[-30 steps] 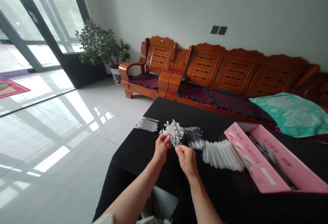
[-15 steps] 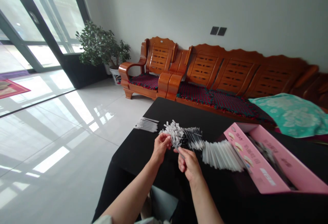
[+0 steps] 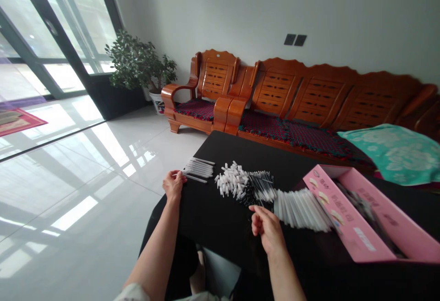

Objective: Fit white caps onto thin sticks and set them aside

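At the left edge of the black table, my left hand pinches the end of a slim white pen, which lies beside a row of similar pens. My right hand hovers over the table with its index finger stretched out and the other fingers loosely curled; nothing shows in it. Just beyond it are small black pieces and a heap of short white caps. Dark, thin refills with pale ends lie to their right, followed by a fan of translucent tubes.
An open pink box with dark contents stands on the right of the black table. Behind are a wooden sofa and armchair, a turquoise cloth and a potted plant. Tiled floor lies left.
My hands have moved apart. The left has carried a pen from the heap to the row at the left; the right has released it and shifted slightly right and down.
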`<state>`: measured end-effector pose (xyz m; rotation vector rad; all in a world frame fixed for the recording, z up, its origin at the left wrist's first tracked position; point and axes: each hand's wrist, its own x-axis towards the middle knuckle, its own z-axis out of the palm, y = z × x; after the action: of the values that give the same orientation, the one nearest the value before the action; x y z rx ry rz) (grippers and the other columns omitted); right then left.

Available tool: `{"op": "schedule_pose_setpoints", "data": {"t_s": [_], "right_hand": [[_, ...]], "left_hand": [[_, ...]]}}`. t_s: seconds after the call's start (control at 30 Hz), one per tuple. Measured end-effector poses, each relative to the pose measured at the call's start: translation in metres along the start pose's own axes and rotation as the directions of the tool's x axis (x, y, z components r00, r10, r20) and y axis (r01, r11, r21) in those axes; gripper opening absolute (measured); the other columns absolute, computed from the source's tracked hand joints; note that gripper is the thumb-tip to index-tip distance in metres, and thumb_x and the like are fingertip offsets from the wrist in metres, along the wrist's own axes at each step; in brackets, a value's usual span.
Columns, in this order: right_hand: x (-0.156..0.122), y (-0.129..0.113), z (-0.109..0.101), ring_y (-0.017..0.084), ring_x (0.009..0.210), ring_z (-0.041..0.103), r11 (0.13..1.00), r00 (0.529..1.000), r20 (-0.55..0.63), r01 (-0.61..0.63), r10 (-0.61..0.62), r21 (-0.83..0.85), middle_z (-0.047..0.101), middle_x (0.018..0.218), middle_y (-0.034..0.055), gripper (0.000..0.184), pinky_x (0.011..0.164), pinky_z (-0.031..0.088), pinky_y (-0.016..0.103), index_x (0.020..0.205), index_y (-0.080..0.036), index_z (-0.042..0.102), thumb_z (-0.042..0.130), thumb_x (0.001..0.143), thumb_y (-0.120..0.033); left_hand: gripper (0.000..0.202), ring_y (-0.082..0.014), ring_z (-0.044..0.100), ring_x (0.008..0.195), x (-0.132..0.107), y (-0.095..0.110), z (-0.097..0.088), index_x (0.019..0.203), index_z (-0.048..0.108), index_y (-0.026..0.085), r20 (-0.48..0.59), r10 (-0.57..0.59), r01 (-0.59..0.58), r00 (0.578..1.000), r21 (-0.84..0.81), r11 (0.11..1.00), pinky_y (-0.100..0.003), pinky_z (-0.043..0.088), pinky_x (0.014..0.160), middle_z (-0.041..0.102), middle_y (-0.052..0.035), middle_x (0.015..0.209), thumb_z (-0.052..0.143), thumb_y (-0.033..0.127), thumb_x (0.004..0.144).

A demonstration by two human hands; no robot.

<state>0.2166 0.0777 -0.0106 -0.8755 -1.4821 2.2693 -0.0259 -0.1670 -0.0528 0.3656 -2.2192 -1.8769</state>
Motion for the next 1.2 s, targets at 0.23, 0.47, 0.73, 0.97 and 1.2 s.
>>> {"op": "schedule_pose_setpoints", "data": {"t_s": [0.23, 0.47, 0.73, 0.97, 1.2], "right_hand": [[-0.002, -0.007, -0.005, 0.008, 0.034, 0.044, 0.997, 0.999, -0.017, 0.033, -0.035, -0.070, 0.053, 0.047, -0.0045, 0.044, 0.032, 0.029, 0.019, 0.083, -0.013, 0.067, 0.078, 0.065, -0.052], [0.015, -0.019, -0.046, 0.014, 0.037, 0.048, 0.860, 0.947, -0.226, 0.086, -0.227, -0.504, 0.056, 0.050, -0.0019, 0.041, 0.037, 0.032, 0.024, 0.088, -0.015, 0.067, 0.064, 0.072, -0.053], [0.034, -0.039, -0.070, 0.026, 0.075, 0.068, -0.016, 0.886, -0.155, -0.180, -0.437, -0.984, 0.074, 0.079, 0.0112, 0.020, 0.057, 0.037, 0.030, 0.084, -0.022, 0.068, 0.057, 0.085, -0.038], [0.042, -0.041, -0.065, 0.028, 0.086, 0.069, -0.094, 0.910, -0.196, -0.246, -0.366, -0.965, 0.074, 0.092, 0.0145, 0.022, 0.061, 0.040, 0.031, 0.086, -0.021, 0.068, 0.053, 0.088, -0.037], [0.047, -0.046, -0.064, 0.031, 0.090, 0.069, -0.077, 0.915, -0.218, -0.258, -0.340, -0.963, 0.074, 0.096, 0.0175, 0.027, 0.064, 0.042, 0.034, 0.088, -0.018, 0.070, 0.049, 0.088, -0.034]], "left_hand": [[0.032, -0.0207, 0.072, 0.071, -0.009, 0.011, 0.002, 0.106, 0.065, 0.016, 0.008, 0.015, -0.016, 1.000, 0.172, 0.985, -0.034, 0.053, 0.084, 0.073, -0.0075, 0.089, 0.060, 0.024, 0.076], [0.043, -0.0178, 0.070, 0.073, -0.019, 0.009, 0.004, 0.118, 0.062, 0.015, -0.042, 0.176, -0.155, 0.984, 0.305, 0.940, -0.036, 0.048, 0.095, 0.066, -0.0119, 0.110, 0.061, 0.021, 0.076], [0.034, -0.0158, 0.067, 0.069, -0.034, 0.022, 0.011, 0.109, 0.065, 0.016, -0.042, 0.245, -0.224, 0.969, 0.280, 0.934, -0.033, 0.050, 0.089, 0.061, -0.0105, 0.113, 0.056, 0.016, 0.077], [0.029, -0.0185, 0.062, 0.074, -0.065, 0.034, 0.034, 0.106, 0.068, 0.020, 0.123, 0.376, -0.393, 0.919, 0.197, 0.898, -0.033, 0.050, 0.085, 0.063, -0.0065, 0.098, 0.055, 0.017, 0.079], [0.033, -0.0282, 0.056, 0.114, -0.116, 0.038, 0.067, 0.105, 0.073, 0.030, 0.598, 0.523, -0.554, 0.607, -0.154, 0.818, -0.043, 0.037, 0.106, 0.064, -0.0085, 0.119, 0.068, 0.017, 0.075]]}}
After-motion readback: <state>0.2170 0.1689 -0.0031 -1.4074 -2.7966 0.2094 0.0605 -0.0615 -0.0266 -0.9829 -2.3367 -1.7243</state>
